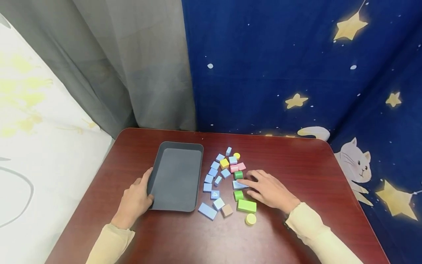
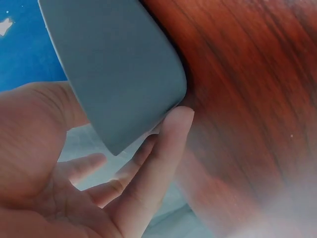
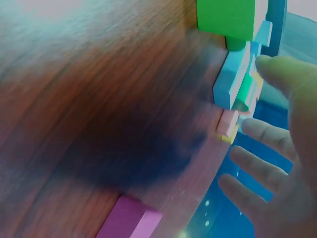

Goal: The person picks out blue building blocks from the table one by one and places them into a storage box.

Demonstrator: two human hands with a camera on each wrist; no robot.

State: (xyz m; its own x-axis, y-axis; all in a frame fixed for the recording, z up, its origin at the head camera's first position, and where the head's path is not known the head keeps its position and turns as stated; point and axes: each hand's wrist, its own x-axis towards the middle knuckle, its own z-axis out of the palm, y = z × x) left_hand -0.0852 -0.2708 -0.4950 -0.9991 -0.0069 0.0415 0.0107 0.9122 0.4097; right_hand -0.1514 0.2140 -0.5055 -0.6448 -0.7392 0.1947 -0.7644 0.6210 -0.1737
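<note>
At the left of the table, a dark grey rectangular tray (image 1: pixel 178 176) lies with no blocks in it. My left hand (image 1: pixel 133 198) grips its near left edge, the thumb over the rim; the left wrist view shows fingertips against the tray's outer wall (image 2: pixel 119 64). My right hand (image 1: pixel 268 189) hovers palm down with loosely spread fingers over a long blue block (image 1: pixel 240 185), partly covering it. Two green blocks (image 1: pixel 238 195) flank that blue one. In the right wrist view, thumb and fingers are apart with nothing between them; contact with the blue block (image 3: pixel 230 79) is unclear.
Several small blue blocks (image 1: pixel 209 178) curve along the tray's right side. Nearby are a yellow block (image 1: pixel 224 163), pink blocks (image 1: pixel 234 168), a light green block (image 1: pixel 247 206), a tan block (image 1: pixel 227 211) and a yellow cylinder (image 1: pixel 250 219). Curtains (image 1: pixel 244 73) hang behind the table.
</note>
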